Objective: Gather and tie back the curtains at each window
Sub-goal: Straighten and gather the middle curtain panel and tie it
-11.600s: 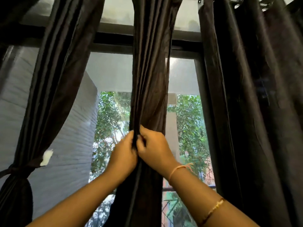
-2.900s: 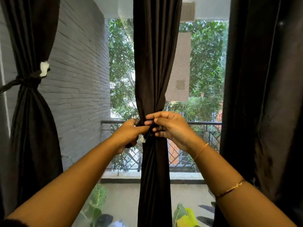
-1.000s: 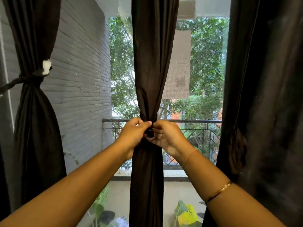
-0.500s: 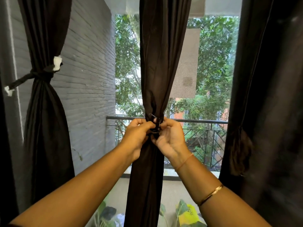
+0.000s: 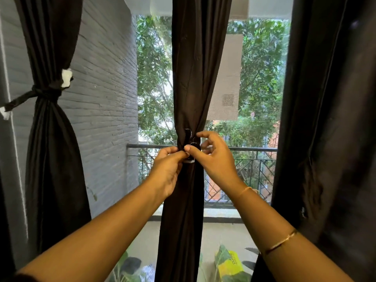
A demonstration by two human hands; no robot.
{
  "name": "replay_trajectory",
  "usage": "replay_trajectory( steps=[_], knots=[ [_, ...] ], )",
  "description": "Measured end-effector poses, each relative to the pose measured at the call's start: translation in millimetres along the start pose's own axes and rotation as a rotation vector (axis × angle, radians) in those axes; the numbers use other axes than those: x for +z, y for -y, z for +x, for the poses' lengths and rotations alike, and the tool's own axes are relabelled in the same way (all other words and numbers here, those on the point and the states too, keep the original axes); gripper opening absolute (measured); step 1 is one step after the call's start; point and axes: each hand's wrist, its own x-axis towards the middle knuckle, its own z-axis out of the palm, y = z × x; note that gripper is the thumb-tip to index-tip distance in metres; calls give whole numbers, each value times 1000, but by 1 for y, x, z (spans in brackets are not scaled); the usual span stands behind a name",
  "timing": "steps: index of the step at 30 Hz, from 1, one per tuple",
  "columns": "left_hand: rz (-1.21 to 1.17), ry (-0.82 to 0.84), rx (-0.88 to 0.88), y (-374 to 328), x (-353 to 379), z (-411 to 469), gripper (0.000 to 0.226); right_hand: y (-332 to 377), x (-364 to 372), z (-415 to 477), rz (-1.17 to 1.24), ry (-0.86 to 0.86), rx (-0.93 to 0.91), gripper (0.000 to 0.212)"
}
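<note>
Your left grip [image 5: 167, 169] pinches the tie [image 5: 190, 154] around the gathered middle curtain [image 5: 195, 78]. Your right grip [image 5: 213, 157] pinches this tie also, thumb against it. The left curtain [image 5: 50, 149] hangs already tied.

The right arm [image 5: 264, 218] wears a thin orange wrist thread [image 5: 245, 190] and a gold bangle [image 5: 281, 242] higher up.

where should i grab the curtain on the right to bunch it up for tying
Take the right curtain by its inner edge, coming from the left, at about the level of the tie on the middle curtain. It hangs loose in tall vertical folds, so sweeping from that free edge outward should likely bunch them together.
</note>
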Motion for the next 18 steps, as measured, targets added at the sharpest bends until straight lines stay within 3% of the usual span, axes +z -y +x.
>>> replay_trajectory(
  steps=[3, 5, 7, 10, 13, 18],
  knots=[
    [9, 17, 9, 1, 0, -1, 20, 2, 1, 9, -152, -9, -67, 18],
    [134, 40, 29, 0, 0, -3, 18, 2, 3, 12, -195, -20, -99, 18],
    [458, 54, 112, -2, 1, -3, 18, 2, 2, 13, -133, -36, -80, 19],
    [919, 95, 424, -4, 2, -4, 25, 1, -3, 14, 17, -95, 14, 25],
    [1107, 220, 714, -9, -2, -7, 22, 0, -10, 17, 177, -180, 112, 32],
    [1213, 425, 758, -22, -8, -4, 16, -3, -26, 27, 335, -283, 208, 35]
  ],
)
